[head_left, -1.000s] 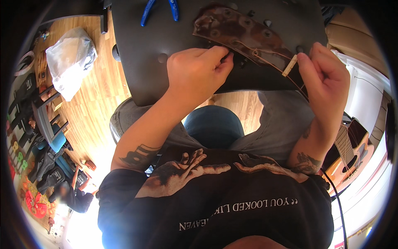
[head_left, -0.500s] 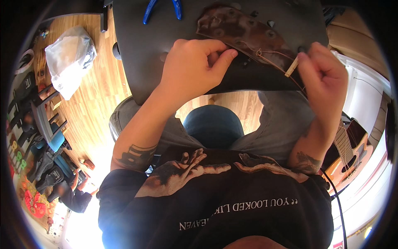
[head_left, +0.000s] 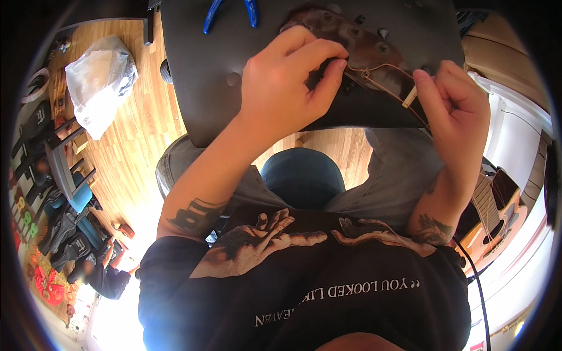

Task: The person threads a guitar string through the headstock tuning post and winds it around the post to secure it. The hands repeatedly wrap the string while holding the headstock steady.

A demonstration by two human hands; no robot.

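Observation:
A glossy dark brown guitar headstock (head_left: 363,42) lies on the black padded top, with small dark tuning pegs along its far side. My left hand (head_left: 287,82) is closed in a pinch over its near edge, thumb and forefinger on a thin copper-coloured guitar string (head_left: 391,65). The string makes a small loop at a tuning post and runs toward my right hand (head_left: 459,105). Curled beside the pale nut (head_left: 410,98), that hand has its thumb and forefinger closed on the string. The fingertips hide the gripped parts.
Blue tool handles (head_left: 252,13) lie at the far edge of the black padded top (head_left: 202,64). On the right stands an acoustic guitar (head_left: 492,219). A clear plastic bag (head_left: 100,85) is on the wooden floor at left, and a person (head_left: 108,278) sits beyond.
My left hand has moved right and away from me, over the headstock. The string now arches higher between my hands. My right hand has barely shifted.

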